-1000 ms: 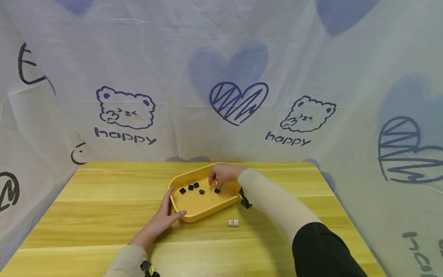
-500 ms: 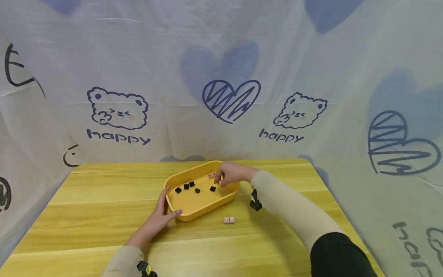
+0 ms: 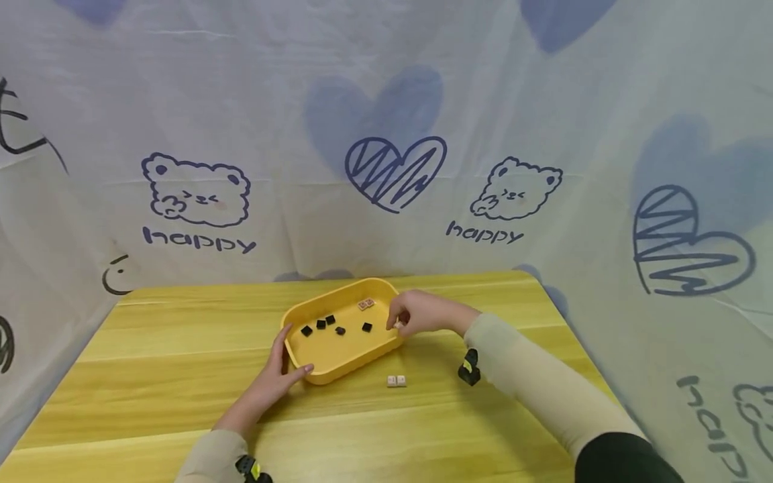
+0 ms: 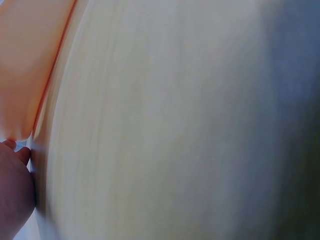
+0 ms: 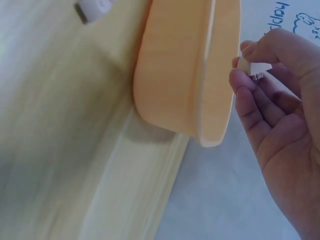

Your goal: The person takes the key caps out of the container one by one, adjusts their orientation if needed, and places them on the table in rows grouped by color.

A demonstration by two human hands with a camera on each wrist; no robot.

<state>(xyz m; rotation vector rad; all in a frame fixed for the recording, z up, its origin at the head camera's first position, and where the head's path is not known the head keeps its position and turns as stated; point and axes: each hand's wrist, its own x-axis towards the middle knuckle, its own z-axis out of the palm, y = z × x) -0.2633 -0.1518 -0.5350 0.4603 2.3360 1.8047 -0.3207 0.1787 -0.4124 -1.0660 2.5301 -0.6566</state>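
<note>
A shallow yellow tray [image 3: 326, 350] sits at an angle on the table. My left hand [image 3: 272, 382] holds its left end, thumb over the front rim and fingers along the left side. Above the tray's right end, my right hand [image 3: 427, 312] pinches a small white keycap [image 5: 259, 66] between thumb and fingertips. Several black keycaps [image 3: 321, 325] lie scattered inside the tray. Near the back wall sit two pinkish pieces [image 3: 366, 304], side by side. In the left wrist view, only part of the left hand [image 4: 15, 185] shows, against the tray's outer wall.
Two white keycaps [image 3: 396, 381] with printed marks stand together on the wooden table [image 3: 338, 436], in front of the tray. A white cloth [image 3: 290, 134] with blue drawings hangs behind the table.
My right hand has moved rightward from the tray's middle to its right end, carrying the white keycap, uncovering the two pinkish pieces. The left hand keeps its hold on the tray.
</note>
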